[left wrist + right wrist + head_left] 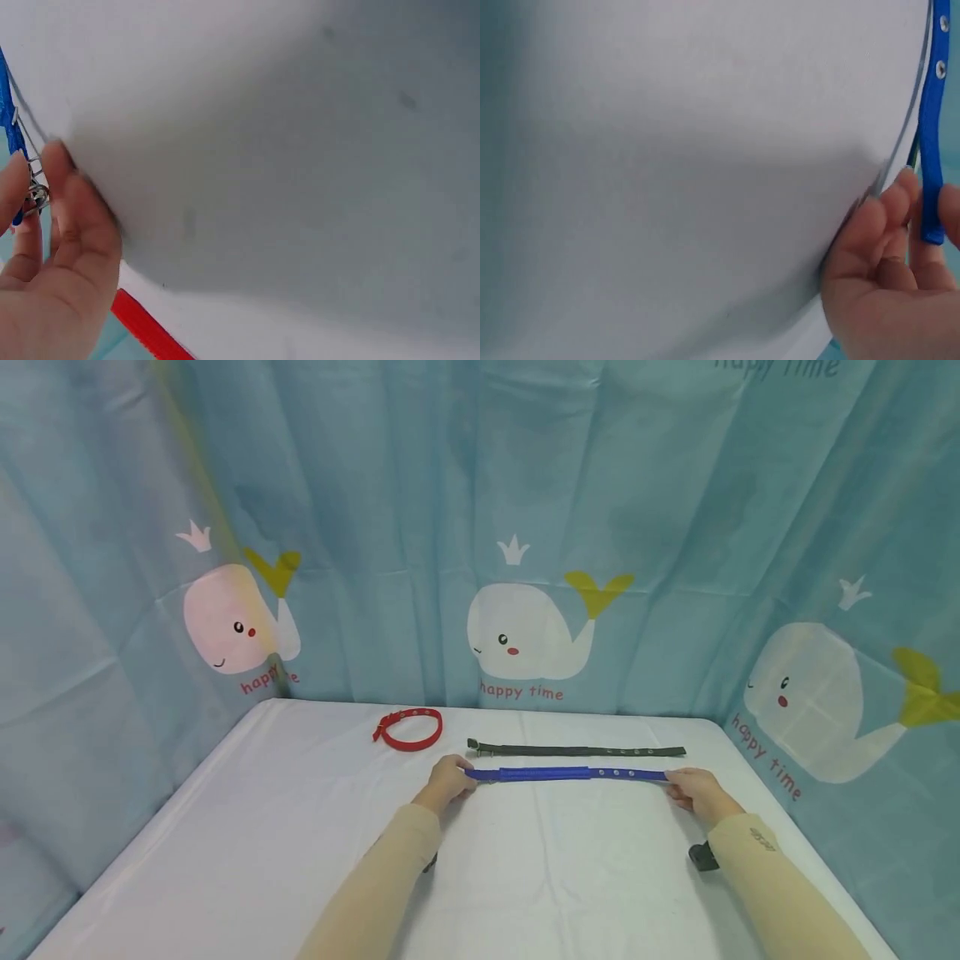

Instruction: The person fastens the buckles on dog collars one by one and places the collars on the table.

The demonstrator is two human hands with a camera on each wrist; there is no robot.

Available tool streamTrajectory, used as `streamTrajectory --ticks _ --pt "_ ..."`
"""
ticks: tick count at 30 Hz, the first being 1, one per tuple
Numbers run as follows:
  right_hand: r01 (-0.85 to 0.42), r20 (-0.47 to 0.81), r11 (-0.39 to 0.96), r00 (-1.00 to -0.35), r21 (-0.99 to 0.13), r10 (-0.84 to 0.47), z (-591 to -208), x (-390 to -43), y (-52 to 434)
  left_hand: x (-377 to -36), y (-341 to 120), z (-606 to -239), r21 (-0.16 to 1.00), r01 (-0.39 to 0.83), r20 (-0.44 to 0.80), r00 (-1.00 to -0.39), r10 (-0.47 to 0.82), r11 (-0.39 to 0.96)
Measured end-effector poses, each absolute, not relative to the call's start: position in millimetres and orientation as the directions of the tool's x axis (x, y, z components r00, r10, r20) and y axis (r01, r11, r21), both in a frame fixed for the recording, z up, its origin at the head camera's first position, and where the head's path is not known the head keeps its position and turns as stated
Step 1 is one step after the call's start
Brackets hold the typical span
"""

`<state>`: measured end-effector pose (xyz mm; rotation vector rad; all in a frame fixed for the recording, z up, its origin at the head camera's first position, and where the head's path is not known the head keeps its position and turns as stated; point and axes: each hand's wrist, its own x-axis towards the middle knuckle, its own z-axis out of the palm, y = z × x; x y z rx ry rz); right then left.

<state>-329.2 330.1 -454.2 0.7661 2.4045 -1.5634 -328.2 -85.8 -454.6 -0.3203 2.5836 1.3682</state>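
Observation:
A blue pet collar (545, 773) is stretched straight from side to side between the hands. The left hand (447, 782) pinches its buckle end; the metal buckle (37, 196) shows among the fingers in the left wrist view. At the other end, the right hand (701, 793) pinches the plain tip, and metal eyelets line the blue strap (930, 127) in the right wrist view. Just behind it, a dark green collar (555, 751) lies flat and straight, roughly parallel. A red collar (411, 746), fastened in a loop, rests farther back and left.
All of this is over a white-covered table (292, 827). A light-blue curtain (390, 527) printed with whales hangs around its back and sides. Dark wrist-worn devices, one visible as a black piece (703, 857), hang under the sleeves.

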Motion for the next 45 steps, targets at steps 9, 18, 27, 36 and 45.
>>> streamTrajectory --ticks 9,18,27,36,45 --pt "0.423 -0.364 0.215 -0.893 -0.880 0.265 -450 -324 324 -322 -89 -448 0.851 -0.202 -0.225 -0.974 -0.011 0.484" --pt "0.149 -0.141 0.213 -0.989 -0.966 0.053 -445 -317 318 -315 -82 -437 0.932 -0.084 -0.112 -0.992 0.059 0.352" --pt "0.024 -0.022 0.337 -1.000 -0.941 0.009 -445 -320 311 -312 -80 -434 0.954 -0.176 -0.184 -0.983 0.007 0.243" --pt "-0.079 0.079 0.439 -0.997 -0.895 -0.019 -438 -318 304 -308 -79 -429 0.971 -0.201 -0.203 -0.979 0.006 0.128" --pt "-0.079 0.071 0.118 -0.995 -0.990 -0.070 -418 -311 289 -295 -76 -416 0.992 -0.117 -0.115 -0.992 -0.046 0.052"
